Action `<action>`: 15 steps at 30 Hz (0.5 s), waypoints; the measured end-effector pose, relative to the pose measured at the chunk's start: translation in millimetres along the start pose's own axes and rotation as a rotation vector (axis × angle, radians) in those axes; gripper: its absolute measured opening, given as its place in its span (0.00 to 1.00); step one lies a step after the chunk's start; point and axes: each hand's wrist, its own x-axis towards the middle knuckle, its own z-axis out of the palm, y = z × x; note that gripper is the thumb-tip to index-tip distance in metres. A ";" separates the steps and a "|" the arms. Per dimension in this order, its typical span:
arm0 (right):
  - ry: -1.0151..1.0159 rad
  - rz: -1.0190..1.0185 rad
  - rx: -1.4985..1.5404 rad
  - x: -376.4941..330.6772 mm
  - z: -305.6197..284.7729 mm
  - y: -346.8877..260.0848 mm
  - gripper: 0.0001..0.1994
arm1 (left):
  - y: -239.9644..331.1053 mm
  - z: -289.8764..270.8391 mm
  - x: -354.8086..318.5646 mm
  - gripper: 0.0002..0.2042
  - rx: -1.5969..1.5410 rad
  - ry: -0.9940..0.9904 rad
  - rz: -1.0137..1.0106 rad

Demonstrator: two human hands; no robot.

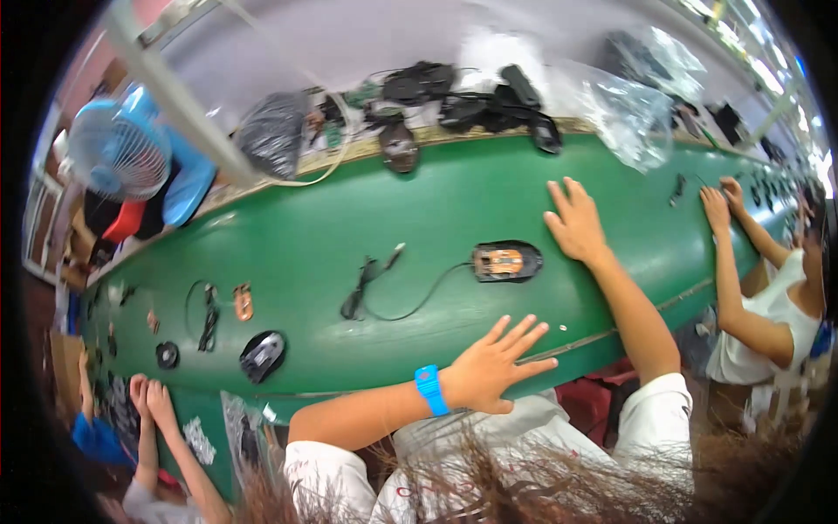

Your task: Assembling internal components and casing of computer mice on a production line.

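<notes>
My left hand point(496, 365), with a blue band on its wrist, hovers near the bench's front edge, its fingers spread and nothing in them. My right hand point(577, 224) is farther off to the right, fingers apart and empty. Between and beyond the hands lies an opened computer mouse base point(532, 263), black, apart from both hands. An orange circuit board point(504, 261) sits inside it. From its left end a thin black cable runs to a tied cable bundle point(356, 294) with a plug. A tiny pale piece point(563, 328) lies right of my left hand.
On the green bench point(419, 210) to the left are another mouse shell point(263, 356), an orange board point(243, 301) and a coiled cable point(209, 319). Cables, mice and plastic bags point(628, 113) line the back ledge. A blue fan point(120, 148) stands far left. Co-workers' hands are at both sides.
</notes>
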 end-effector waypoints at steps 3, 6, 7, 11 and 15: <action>-0.071 0.037 -0.012 7.4 -1.5 37.6 0.35 | -4.0 10.7 -3.4 0.48 -0.072 0.037 -0.018; -0.051 0.010 -0.001 6.5 -5.0 122.4 0.34 | -5.6 30.0 0.6 0.48 -0.074 0.135 0.029; 0.010 0.017 -0.047 7.2 -0.7 145.2 0.32 | -6.3 34.3 -0.1 0.47 -0.089 0.150 0.044; 0.418 -0.005 -0.249 18.2 11.0 220.6 0.29 | -8.4 46.4 0.7 0.46 -0.106 0.192 0.107; 0.662 0.005 -0.299 45.7 29.0 255.8 0.25 | -14.6 51.7 -0.5 0.45 -0.084 0.191 0.118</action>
